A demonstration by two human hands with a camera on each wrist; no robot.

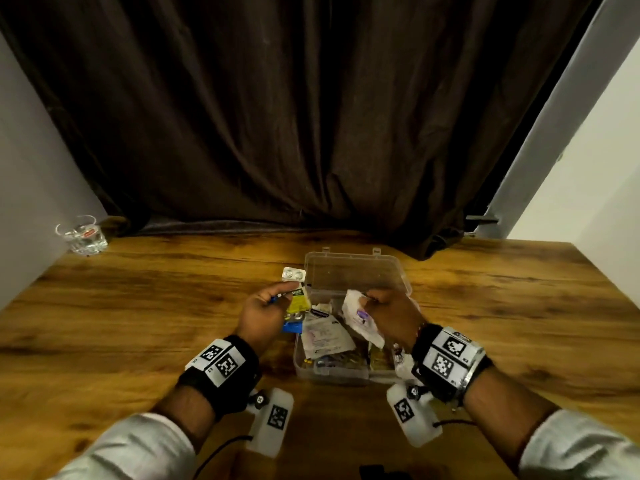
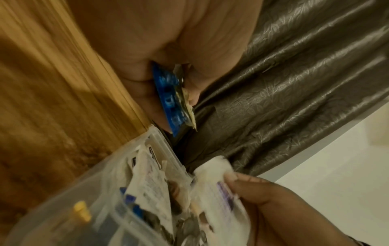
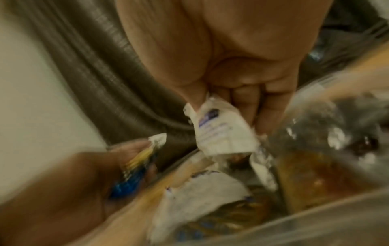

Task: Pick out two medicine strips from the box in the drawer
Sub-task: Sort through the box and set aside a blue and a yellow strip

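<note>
We find the left hand [image 1: 265, 315] pinching several stacked medicine strips [image 1: 294, 299]; one may slip (loose fan). The right hand [image 1: 391, 313] grips a white sachet [image 1: 360, 318], possibly not a strip.

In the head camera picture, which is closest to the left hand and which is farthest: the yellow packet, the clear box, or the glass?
1. Yellow packet: held in the left hand.
2. Clear box: just right of that hand, on the table.
3. Glass: far back-left corner, by the wall.

Box [image 1: 349, 372] contents blurred; packet [image 3: 223, 133] print unreadable.
</note>
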